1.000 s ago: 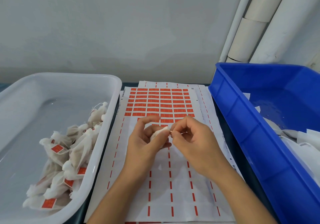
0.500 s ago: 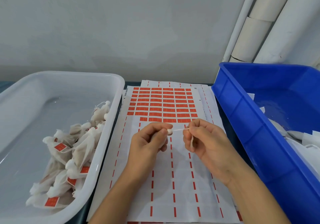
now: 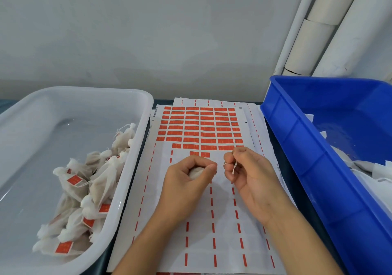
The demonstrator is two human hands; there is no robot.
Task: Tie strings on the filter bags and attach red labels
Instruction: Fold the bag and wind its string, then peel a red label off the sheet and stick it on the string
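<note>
Just below centre of the frame I have the filter bag (image 3: 195, 171) bunched in my curled left hand (image 3: 186, 177) while my right hand (image 3: 247, 171) pinches its thin string (image 3: 234, 167); both look light and limp, so I would grip the gathered neck and string end.

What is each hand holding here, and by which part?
Left hand cups the filter bag, its grip round the bag's body. Right hand pinches the bag's string near its free end.
</note>
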